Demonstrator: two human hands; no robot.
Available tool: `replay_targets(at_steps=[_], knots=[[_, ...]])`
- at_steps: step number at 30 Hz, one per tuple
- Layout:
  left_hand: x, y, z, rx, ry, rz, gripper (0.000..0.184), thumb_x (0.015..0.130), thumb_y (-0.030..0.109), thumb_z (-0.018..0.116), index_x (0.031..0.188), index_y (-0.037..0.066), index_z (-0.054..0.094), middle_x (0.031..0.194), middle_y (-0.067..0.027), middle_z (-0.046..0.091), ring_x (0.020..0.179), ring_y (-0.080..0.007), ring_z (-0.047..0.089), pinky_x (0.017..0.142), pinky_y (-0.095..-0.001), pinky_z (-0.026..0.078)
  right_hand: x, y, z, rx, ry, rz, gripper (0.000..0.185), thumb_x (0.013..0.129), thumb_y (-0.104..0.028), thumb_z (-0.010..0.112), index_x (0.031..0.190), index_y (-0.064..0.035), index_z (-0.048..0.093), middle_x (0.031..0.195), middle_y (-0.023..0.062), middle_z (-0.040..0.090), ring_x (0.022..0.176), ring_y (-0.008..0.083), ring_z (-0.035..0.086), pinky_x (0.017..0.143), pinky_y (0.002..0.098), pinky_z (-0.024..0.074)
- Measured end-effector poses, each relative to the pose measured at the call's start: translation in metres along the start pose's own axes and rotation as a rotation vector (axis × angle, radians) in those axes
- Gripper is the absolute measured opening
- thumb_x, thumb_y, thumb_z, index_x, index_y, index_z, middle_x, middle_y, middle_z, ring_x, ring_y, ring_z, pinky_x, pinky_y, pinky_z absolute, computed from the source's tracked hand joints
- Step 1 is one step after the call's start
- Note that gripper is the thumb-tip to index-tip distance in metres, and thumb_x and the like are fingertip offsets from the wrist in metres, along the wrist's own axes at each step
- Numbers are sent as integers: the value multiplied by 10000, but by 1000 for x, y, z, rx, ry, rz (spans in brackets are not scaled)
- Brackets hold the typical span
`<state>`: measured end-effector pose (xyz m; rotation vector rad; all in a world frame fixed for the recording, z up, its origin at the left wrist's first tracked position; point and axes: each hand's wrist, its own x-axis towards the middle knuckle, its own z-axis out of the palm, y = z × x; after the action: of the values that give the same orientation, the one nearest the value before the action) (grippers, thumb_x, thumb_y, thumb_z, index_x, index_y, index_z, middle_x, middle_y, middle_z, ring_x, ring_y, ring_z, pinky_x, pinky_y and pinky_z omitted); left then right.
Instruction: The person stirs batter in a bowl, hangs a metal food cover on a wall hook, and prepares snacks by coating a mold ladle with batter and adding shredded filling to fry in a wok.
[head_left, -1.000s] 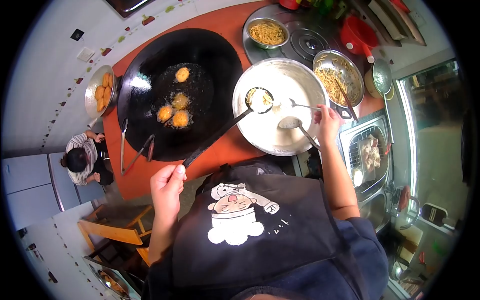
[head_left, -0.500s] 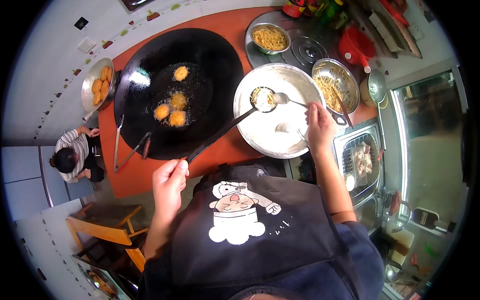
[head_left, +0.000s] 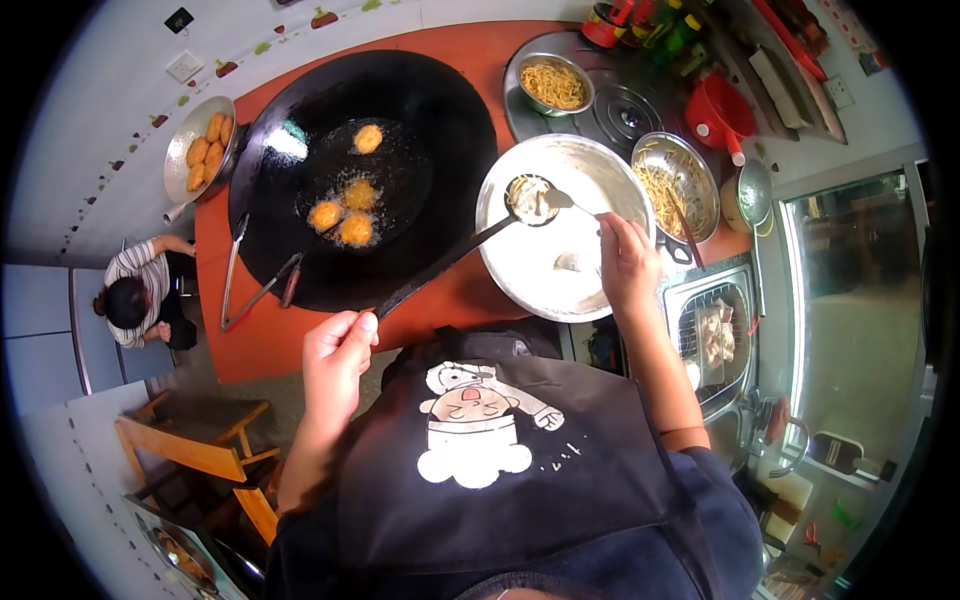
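- Nearest, a dark apron (head_left: 600,490) with a white cartoon figure printed on it covers the person's front.
- The left hand (head_left: 338,352) is closed around the end of a long black ladle (head_left: 488,235), fingers curled and thumb on top.
- The right hand (head_left: 628,262) pinches the handle of a spoon (head_left: 559,199) between thumb and fingers.
- The ladle's bowl is over the wide metal basin (head_left: 487,255) of white batter and holds shreds partly coated in white; the spoon's head is at its right edge.
- A second utensil (head_left: 575,261) lies in the batter, near the right hand.
- Left of the basin, a large black wok (head_left: 265,215) sits on the orange surface (head_left: 225,355), four golden fritters (head_left: 357,230) in its bubbling oil; tongs (head_left: 232,272) rest at its near rim.
- Beyond the basin are a pan (head_left: 708,195) of shreds with chopsticks (head_left: 686,228) and a small bowl (head_left: 530,95) of shreds.
- Farther left, another person (head_left: 140,290) in a striped top sits beside the surface.
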<state>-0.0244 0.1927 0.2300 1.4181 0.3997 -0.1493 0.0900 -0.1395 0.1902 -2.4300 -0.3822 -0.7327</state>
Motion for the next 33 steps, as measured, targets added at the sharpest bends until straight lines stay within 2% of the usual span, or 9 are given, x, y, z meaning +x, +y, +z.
replay_targets(at_steps=[3, 6, 8, 11, 14, 17, 24, 31, 33], knots=[[1, 2, 0, 0, 7, -2, 280, 911, 192, 576, 696, 16, 539, 534, 72, 366, 458, -3, 280, 427, -190, 196, 2, -7, 2, 43, 10, -10, 109, 838, -18, 582, 930, -34, 638, 720, 84, 622, 618, 186, 620, 562, 277, 479], [1, 4, -1, 0, 14, -11, 279, 909, 189, 578, 694, 16, 538, 534, 70, 367, 458, -3, 281, 428, -191, 197, 10, -6, -1, 66, 10, 133, 93, 822, -19, 597, 905, -41, 632, 716, 97, 600, 637, 239, 592, 584, 319, 473], [-1, 3, -3, -4, 12, -11, 279, 908, 187, 578, 694, 14, 538, 534, 71, 367, 458, -4, 282, 428, -191, 197, 7, 9, 3, 351, 68, 381, 142, 916, -107, 535, 936, 1, 625, 692, 32, 587, 582, 90, 515, 549, 223, 428], [-1, 5, -6, -18, 14, -14, 274, 906, 179, 579, 696, 10, 536, 536, 70, 367, 457, -3, 282, 427, -190, 196, 12, 41, 9, 799, 103, 653, 202, 943, -152, 506, 943, 16, 617, 692, 26, 555, 598, 80, 467, 551, 206, 375], [-3, 8, -6, -32, 10, -12, 259, 904, 170, 579, 712, 1, 542, 543, 67, 373, 456, -2, 281, 426, -189, 195, 16, 63, 19, 839, 36, 777, 217, 940, -172, 515, 958, 18, 618, 698, 31, 550, 577, 85, 465, 542, 206, 368], [-6, 10, -3, -36, 26, 1, 239, 902, 161, 580, 736, -8, 554, 557, 63, 384, 458, -2, 284, 427, -187, 199, 17, 77, 27, 980, 103, 842, 224, 937, -180, 520, 954, 20, 619, 694, 33, 548, 564, 83, 460, 533, 203, 368], [-7, 11, 2, -23, 33, 7, 222, 901, 149, 581, 750, -13, 566, 576, 63, 400, 468, -5, 298, 434, -182, 216, 27, 76, 35, 908, 91, 738, 200, 941, -161, 513, 917, 6, 621, 659, 36, 557, 526, 73, 465, 476, 196, 363], [-8, 11, 6, -19, 37, 15, 230, 902, 150, 581, 736, -8, 559, 570, 67, 388, 468, -4, 294, 431, -184, 210, 26, 74, 29, 831, -8, 639, 202, 944, -168, 511, 930, -3, 626, 666, 26, 560, 545, 67, 474, 492, 191, 373], [-6, 13, 8, -11, 40, 17, 233, 902, 151, 581, 733, -8, 556, 563, 69, 380, 464, -3, 290, 429, -185, 205, 27, 75, 30, 877, 42, 650, 205, 947, -168, 505, 931, -3, 626, 675, 27, 562, 555, 66, 476, 501, 192, 376]])
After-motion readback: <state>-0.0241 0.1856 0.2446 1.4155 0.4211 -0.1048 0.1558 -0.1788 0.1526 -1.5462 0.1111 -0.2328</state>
